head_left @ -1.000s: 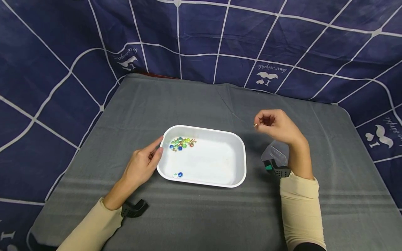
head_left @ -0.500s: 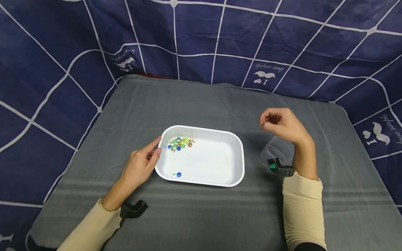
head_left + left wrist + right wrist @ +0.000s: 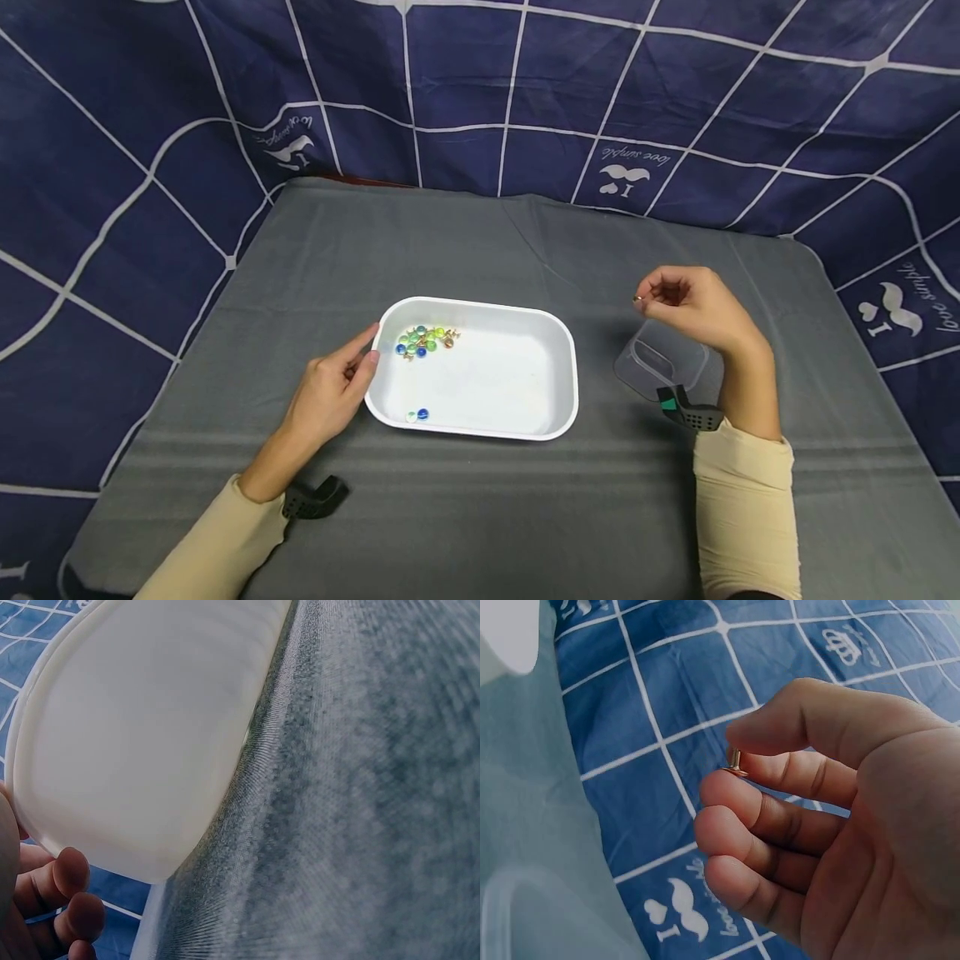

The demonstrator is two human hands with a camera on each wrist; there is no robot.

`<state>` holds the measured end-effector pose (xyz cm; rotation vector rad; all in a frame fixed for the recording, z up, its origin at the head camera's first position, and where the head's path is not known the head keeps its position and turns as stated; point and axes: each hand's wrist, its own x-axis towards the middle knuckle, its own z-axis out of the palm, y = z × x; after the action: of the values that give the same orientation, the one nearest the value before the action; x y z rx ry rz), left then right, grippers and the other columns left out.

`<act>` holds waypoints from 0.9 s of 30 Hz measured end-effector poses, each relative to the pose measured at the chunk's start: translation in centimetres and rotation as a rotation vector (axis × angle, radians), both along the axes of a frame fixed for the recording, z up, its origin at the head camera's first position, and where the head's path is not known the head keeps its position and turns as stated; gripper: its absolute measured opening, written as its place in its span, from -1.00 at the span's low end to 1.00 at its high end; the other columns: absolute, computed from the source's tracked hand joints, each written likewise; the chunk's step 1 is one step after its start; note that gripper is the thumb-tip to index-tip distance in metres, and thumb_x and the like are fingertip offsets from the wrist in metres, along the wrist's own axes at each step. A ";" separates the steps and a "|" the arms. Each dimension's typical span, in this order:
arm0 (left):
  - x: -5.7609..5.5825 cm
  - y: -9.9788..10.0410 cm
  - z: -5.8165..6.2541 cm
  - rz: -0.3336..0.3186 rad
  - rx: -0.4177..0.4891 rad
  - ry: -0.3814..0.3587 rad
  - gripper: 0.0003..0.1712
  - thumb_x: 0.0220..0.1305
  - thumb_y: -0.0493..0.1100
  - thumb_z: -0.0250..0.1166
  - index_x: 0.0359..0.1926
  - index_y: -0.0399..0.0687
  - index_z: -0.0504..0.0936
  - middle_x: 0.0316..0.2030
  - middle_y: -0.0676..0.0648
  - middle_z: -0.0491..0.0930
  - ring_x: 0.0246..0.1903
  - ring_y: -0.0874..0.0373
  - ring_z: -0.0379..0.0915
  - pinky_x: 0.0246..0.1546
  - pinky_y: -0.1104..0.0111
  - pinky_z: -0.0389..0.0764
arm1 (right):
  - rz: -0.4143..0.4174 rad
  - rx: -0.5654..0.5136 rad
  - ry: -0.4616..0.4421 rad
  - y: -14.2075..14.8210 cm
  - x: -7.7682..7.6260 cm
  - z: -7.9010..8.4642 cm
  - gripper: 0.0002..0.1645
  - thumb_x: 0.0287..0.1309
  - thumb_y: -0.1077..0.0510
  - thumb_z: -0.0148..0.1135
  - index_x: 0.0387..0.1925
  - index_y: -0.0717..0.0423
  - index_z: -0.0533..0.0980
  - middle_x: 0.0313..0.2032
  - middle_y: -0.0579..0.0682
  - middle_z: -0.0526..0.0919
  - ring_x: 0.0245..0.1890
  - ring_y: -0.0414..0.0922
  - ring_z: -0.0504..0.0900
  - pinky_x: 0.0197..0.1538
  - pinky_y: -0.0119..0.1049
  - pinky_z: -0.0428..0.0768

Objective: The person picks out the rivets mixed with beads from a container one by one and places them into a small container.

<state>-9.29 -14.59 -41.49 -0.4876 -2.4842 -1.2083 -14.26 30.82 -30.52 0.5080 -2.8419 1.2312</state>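
In the head view my left hand (image 3: 325, 400) lies at the left end of a white rectangular tray (image 3: 495, 383), forefinger and thumb touching its rim. Its other fingers (image 3: 75, 919) are loosely bent beside the tray's outer wall. Green, blue and yellow glass marbles (image 3: 412, 350) lie mixed with small gold pushpins (image 3: 448, 342) at the tray's upper left. A blue marble (image 3: 423, 414) and a whitish one (image 3: 411, 417) sit apart near the front wall. My right hand (image 3: 697, 304) pinches a gold pushpin (image 3: 736, 765) between thumb and fingers, above a clear plastic container (image 3: 648, 362).
A grey cloth covers the table (image 3: 525, 517). Dark blue fabric with white lines (image 3: 465, 83) hangs behind and at both sides. The clear container stands to the right of the tray, partly hidden by my right wrist and its black strap device (image 3: 688, 410).
My right hand has moved a little to the right with the pushpin, over the clear container, which shows more now. The left hand stays at the tray; the view has shifted slightly.
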 end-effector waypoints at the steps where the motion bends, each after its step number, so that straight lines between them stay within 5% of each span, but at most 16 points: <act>1: 0.0 0.0 0.0 0.000 -0.003 0.000 -0.58 0.36 -0.34 0.22 0.22 -0.31 0.56 -0.65 0.10 0.40 -0.68 0.33 0.20 -0.64 0.50 0.26 | -0.008 0.003 0.001 0.3 0.1 -0.1 -0.97 0.10 0.40 0.26 -0.38 0.34 0.60 -0.50 -0.13 0.61 -0.50 -0.31 0.52 -0.37 -0.54 0.45; 27: 0.1 0.1 0.2 -0.007 0.001 -0.014 -0.59 0.38 -0.33 0.20 0.22 -0.33 0.55 -0.66 0.11 0.34 -0.70 0.33 0.16 -0.66 0.49 0.22 | -0.037 0.075 0.031 3.6 1.3 -0.8 -0.96 0.08 0.42 0.29 -0.37 0.36 0.60 -0.49 -0.18 0.63 -0.49 -0.36 0.53 -0.40 -0.56 0.45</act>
<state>-9.20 -14.53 -41.32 -0.4896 -2.4957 -1.2198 -12.94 34.40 -31.33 0.4689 -2.8674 1.1042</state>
